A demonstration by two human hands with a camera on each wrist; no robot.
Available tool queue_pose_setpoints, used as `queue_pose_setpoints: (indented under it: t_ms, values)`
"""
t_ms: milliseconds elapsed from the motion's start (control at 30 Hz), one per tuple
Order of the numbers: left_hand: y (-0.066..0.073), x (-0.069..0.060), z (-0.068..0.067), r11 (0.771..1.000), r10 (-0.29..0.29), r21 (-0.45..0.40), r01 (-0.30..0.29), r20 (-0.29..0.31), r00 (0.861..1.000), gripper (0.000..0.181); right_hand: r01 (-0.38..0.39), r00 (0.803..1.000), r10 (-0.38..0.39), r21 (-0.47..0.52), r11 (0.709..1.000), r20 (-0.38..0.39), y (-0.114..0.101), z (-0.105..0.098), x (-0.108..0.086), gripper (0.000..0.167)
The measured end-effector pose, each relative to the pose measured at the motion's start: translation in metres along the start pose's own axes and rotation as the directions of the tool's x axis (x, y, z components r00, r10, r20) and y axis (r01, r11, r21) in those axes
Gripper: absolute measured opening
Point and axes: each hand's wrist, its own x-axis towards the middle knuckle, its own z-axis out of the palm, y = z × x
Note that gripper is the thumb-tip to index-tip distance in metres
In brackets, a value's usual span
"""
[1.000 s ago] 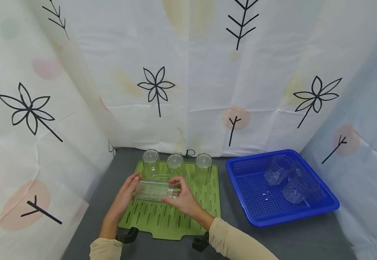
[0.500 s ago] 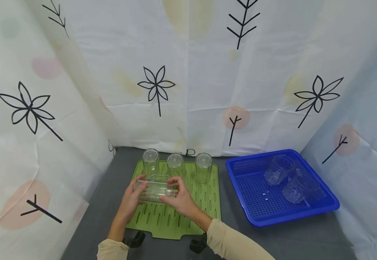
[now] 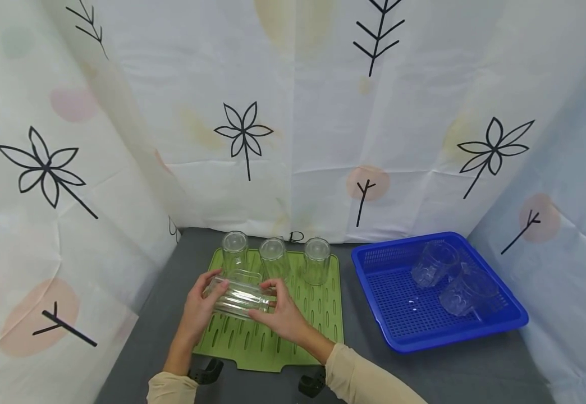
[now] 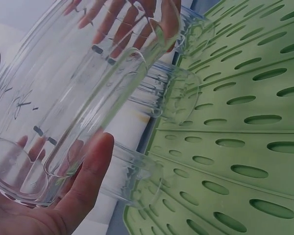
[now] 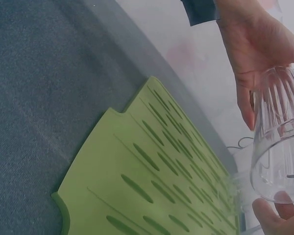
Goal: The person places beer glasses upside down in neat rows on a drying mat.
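Note:
A clear glass mug (image 3: 239,301) lies sideways in the air above the green drying mat (image 3: 262,356), its handle on the far side. My left hand (image 3: 197,307) holds the mug's left end, with the thumb (image 4: 90,171) along its wall. At the right end, my right hand (image 3: 287,317) grips the mug between thumb and fingers. In the right wrist view, the right fingers (image 5: 277,215) are by the mug's round end. Behind it, three glasses, left (image 3: 234,252), middle (image 3: 274,258) and right (image 3: 317,262), stand upside down along the mat's back.
To the right on the grey table (image 3: 353,387) is a blue perforated basket (image 3: 399,345). Two clear glass mugs, one farther back (image 3: 433,265) and one nearer (image 3: 467,292), lie in its right part. A patterned curtain (image 3: 318,185) encloses the table's back and sides.
My left hand has shifted right along the mug, bringing its thumb over the side. The mug has tilted slightly, its right end lower. My right hand has barely moved.

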Motion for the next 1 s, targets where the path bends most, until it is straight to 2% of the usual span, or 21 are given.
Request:
queue_pose_setpoints:
  t_ms: [133,267,433,600,700,833,1000]
  values:
    - [0.004,0.0,-0.002,1.0,0.008,-0.009,-0.008,-0.015,1.0,0.057,0.028,1.0,-0.027,-0.065,0.998,0.015,-0.003,-0.004,-0.004,0.068]
    - [0.006,0.0,-0.007,1.0,0.02,-0.005,-0.02,-0.044,0.999,0.059,0.014,0.999,-0.01,-0.118,0.993,0.033,-0.008,-0.012,-0.01,0.071]
    - [0.008,-0.001,-0.015,0.999,0.039,0.033,-0.036,-0.081,0.996,0.058,0.012,1.0,-0.008,-0.246,0.969,0.018,-0.011,-0.028,-0.017,0.072]
    - [0.01,-0.003,-0.021,0.995,0.073,0.078,-0.064,-0.115,0.991,0.057,0.037,0.998,-0.058,-0.419,0.907,-0.036,-0.014,-0.044,-0.024,0.074]
    - [0.012,-0.004,-0.023,0.988,0.108,0.123,-0.092,-0.137,0.985,0.057,0.026,0.995,-0.07,-0.487,0.873,-0.072,-0.016,-0.055,-0.029,0.076]
    - [0.013,-0.004,-0.026,0.972,0.163,0.197,-0.128,-0.176,0.971,0.06,-0.014,0.988,-0.078,-0.565,0.825,-0.137,-0.017,-0.072,-0.036,0.075]
    - [0.012,-0.004,-0.026,0.951,0.222,0.263,-0.164,-0.211,0.952,0.061,-0.033,0.971,-0.131,-0.652,0.758,-0.201,-0.015,-0.093,-0.043,0.074]
